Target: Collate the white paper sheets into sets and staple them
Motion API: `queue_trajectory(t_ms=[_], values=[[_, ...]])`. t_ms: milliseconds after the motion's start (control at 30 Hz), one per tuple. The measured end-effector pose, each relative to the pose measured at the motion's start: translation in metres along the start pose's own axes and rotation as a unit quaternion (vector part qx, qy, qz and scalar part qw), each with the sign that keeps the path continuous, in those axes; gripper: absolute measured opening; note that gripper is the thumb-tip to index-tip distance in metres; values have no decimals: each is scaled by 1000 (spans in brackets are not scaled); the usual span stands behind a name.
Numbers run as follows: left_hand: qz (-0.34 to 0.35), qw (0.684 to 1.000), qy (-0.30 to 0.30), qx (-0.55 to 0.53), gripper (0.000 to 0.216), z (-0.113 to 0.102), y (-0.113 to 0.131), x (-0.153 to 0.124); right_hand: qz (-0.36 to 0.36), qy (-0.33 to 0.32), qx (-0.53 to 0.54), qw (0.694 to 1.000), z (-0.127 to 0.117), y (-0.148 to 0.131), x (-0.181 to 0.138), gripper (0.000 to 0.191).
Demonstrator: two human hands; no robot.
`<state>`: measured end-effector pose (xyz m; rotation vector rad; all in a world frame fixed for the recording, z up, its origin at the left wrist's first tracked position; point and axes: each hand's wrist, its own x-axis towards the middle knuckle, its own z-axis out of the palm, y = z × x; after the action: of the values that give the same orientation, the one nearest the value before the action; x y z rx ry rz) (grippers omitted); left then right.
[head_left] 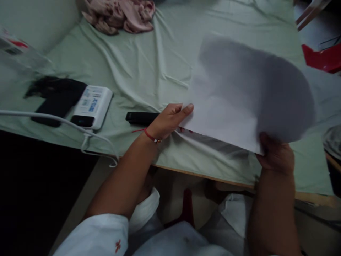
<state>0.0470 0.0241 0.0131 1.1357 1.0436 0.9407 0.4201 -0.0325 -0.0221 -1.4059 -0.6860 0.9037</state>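
Note:
A sheet of white paper (pixel 226 96) is held up over the bed, its right part curled and in shadow. My left hand (pixel 170 119) pinches the near left corner, thumb on top and fingers underneath. At the near right corner, my right hand (pixel 278 154) is closed on the paper's edge; some of its fingers are hidden and blurred. Just behind my left wrist, with its red string bracelet, lies a black elongated object (pixel 141 117), partly covered by the hand.
A white power bank (pixel 102 103) with a cable (pixel 53 116) lies on the green sheet (pixel 133 71), beside dark cloth (pixel 62 96). Crumpled pink fabric (pixel 122 16) sits at the back. A red object (pixel 322 58) stands right of the bed. The bed's wooden edge (pixel 202 175) runs before me.

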Motion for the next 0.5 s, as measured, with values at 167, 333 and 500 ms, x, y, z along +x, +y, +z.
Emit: queue_trajectory(t_ms=[167, 333, 500], values=[[-22, 995, -95, 21, 79, -6, 1, -1, 22, 4, 18, 1000, -1, 3, 4, 49], [-6, 995, -96, 36, 82, -7, 6, -3, 84, -6, -1, 996, 3, -6, 1, 58], [7, 996, -63, 63, 83, -14, 10, -6, 112, -91, -62, 988, 4, -12, -8, 62]])
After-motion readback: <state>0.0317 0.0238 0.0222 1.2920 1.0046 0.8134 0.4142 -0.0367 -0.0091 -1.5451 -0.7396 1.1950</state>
